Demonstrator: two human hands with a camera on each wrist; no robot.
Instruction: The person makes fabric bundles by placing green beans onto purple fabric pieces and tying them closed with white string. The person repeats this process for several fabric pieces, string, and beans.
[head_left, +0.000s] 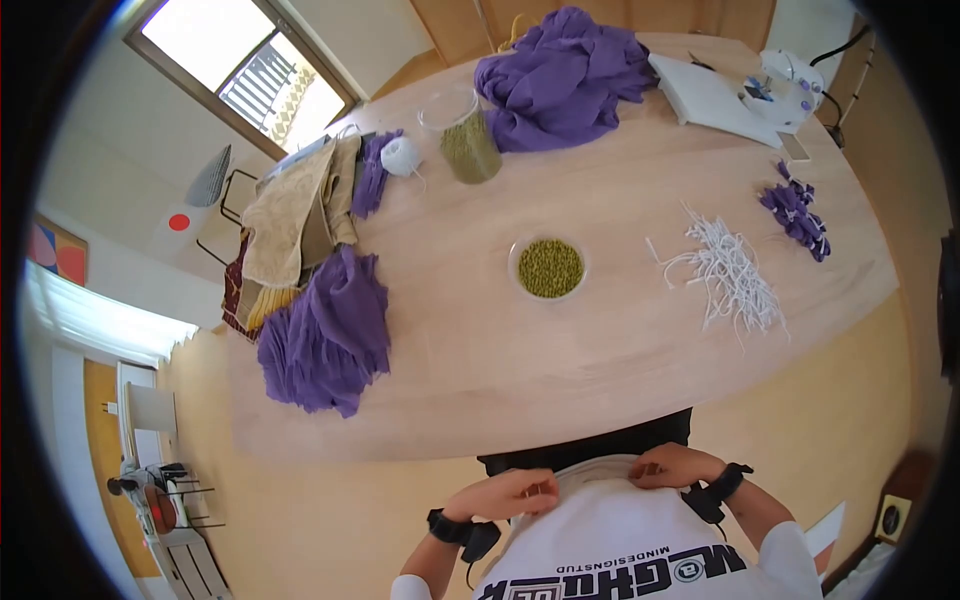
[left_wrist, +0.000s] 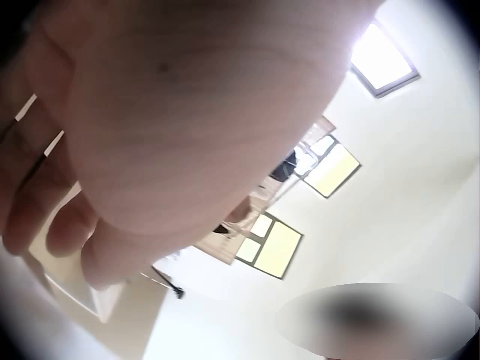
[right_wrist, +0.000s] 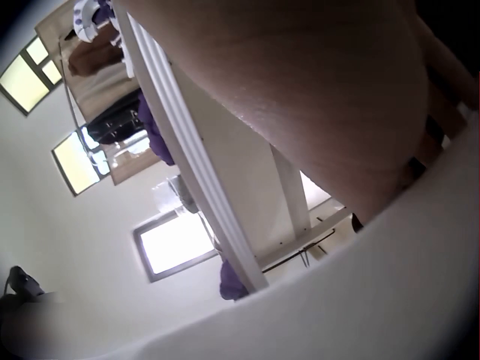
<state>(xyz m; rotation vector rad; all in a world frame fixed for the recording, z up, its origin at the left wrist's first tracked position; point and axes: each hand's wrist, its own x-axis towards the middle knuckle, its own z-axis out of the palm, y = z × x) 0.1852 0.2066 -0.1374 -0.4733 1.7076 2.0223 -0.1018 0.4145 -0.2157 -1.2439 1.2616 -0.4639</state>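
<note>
Both hands are drawn back from the table to the front of the white T-shirt (head_left: 640, 530). My left hand (head_left: 515, 492) rests against the shirt with loosely bent fingers and holds nothing; its fingers (left_wrist: 64, 217) hang loose in the left wrist view. At the shirt's hem lies my right hand (head_left: 678, 467), fingers loosely curled, nothing seen in it. In the right wrist view its fingers are partly hidden behind white cloth. Nearest on the table is a clear bowl of green beans (head_left: 550, 268). Right of that lies a loose pile of white cords (head_left: 735, 275).
Purple cloth (head_left: 335, 335) and folded beige fabric (head_left: 290, 215) lie at the left. Toward the back stand a clear jar of beans (head_left: 468, 148), a ball of white string (head_left: 401, 156) and heaped purple fabric (head_left: 565, 80). A small purple bundle (head_left: 797, 212) and sewing machine (head_left: 785, 90) are right.
</note>
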